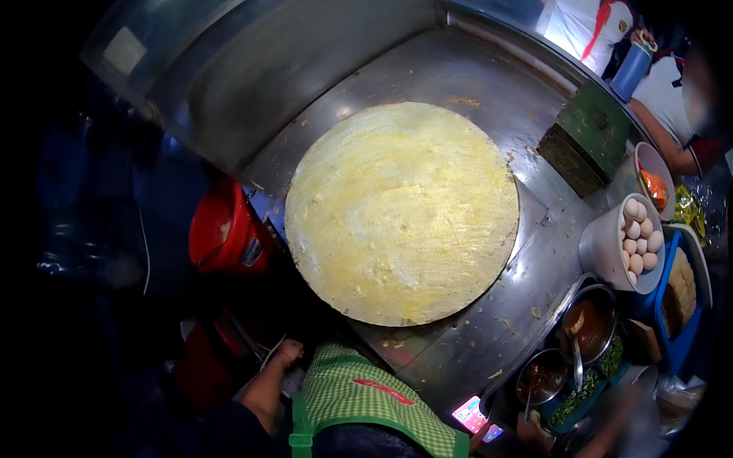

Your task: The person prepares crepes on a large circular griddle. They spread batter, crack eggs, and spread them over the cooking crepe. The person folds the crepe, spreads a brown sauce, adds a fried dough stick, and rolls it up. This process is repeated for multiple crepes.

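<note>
A broad round griddle (pixel 401 214) covered with a thin pale-yellow layer of batter or egg fills the middle of the head view. Below left of it, my left hand (pixel 291 350) is curled beside a thin white cord or handle; its grip is unclear. A green checked apron (pixel 366 389) covers my front. At the bottom, a lit smartphone (pixel 471 414) has part of a dark, partly hidden hand at its lower edge; whether this is my right hand cannot be told. Blurred forearms lie further right, their owner unclear.
A red bucket (pixel 229 229) stands left. Along the right are a green metal box (pixel 595 126), a pail of eggs (pixel 592 246), a sauce bowl with a spoon (pixel 598 320), a smaller sauce bowl (pixel 541 375) and chopped greens (pixel 575 403). People in white shirts (pixel 584 28) stand beyond the counter.
</note>
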The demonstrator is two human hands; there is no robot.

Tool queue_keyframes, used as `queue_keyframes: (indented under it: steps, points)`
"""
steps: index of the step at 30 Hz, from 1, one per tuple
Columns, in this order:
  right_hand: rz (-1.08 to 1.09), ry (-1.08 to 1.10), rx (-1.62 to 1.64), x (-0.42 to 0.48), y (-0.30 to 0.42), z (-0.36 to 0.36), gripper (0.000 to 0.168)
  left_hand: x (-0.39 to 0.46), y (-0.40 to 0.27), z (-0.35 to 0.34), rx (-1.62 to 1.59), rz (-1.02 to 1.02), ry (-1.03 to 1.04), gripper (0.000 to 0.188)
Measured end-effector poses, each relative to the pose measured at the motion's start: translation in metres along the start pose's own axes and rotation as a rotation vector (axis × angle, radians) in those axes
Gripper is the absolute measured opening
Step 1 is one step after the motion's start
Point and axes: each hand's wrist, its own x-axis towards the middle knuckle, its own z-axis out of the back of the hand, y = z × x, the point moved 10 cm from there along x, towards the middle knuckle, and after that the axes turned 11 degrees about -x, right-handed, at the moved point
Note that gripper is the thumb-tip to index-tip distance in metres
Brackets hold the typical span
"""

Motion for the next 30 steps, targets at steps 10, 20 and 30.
queue_keyframes:
  steps: [10,20,30]
  points:
    - [0.244,0.355,0.947,-0.040,0.226,-0.200,0.030,0.027,0.009,0.022,-0.092,0.019,0.101,0.025]
    - [0.113,0.887,0.850,-0.154,0.391,-0.577,0.031,0.083,-0.003,0.083,-0.245,0.140,0.067,0.024]
    - [0.212,0.482,0.306,-0.199,0.409,-0.555,0.025,0.100,0.008,0.116,-0.187,0.245,0.089,0.027]
